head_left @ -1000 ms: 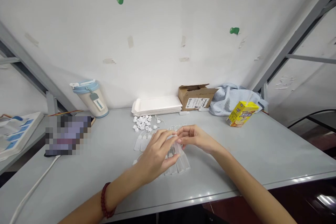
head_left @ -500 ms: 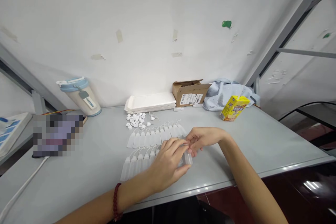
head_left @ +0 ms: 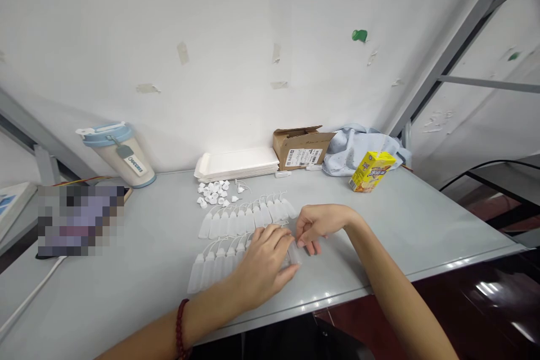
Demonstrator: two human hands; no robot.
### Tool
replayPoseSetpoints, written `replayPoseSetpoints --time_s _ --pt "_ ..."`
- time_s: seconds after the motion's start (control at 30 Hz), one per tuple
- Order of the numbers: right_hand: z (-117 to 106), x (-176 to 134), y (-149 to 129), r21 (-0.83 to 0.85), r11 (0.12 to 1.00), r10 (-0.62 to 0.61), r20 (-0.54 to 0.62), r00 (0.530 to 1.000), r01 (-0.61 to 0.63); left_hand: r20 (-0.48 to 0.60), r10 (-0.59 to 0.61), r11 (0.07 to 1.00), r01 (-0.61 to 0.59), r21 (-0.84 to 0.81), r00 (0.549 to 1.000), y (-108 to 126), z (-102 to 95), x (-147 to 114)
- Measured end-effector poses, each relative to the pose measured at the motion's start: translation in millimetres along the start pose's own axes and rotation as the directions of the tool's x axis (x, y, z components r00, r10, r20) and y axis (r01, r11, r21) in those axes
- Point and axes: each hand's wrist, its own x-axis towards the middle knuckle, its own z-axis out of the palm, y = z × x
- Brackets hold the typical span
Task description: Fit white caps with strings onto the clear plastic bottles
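Left of the brown carton (head_left: 304,149) and nearer me, the front row of bottles (head_left: 208,273) lies, necks away from me. My left hand (head_left: 265,261) spans the clear bottle (head_left: 295,253), thumb by its near end; light, even pressure should keep it straight. It's in front of the carton, long axis roughly toward it, neck end hidden. My right hand (head_left: 318,225) curls narrow beside it; whether it pinches anything, I can't tell

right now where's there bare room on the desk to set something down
The widest patch of desk lies right of the right arm, in front of the yellow box. Another is left of the bottles, in front of the cup. Crowded: the middle, with bottles, caps, left hand and right hand; also the back, around the carton.
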Motion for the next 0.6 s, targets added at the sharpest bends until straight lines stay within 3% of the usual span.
replayPoseSetpoints --time_s 0.6 --pt "2.3 9.3 6.0 0.046 0.998 -0.036 -0.046 0.998 0.038 0.012 -0.035 0.995 0.034 0.092 0.999 -0.2 0.9 -0.6"
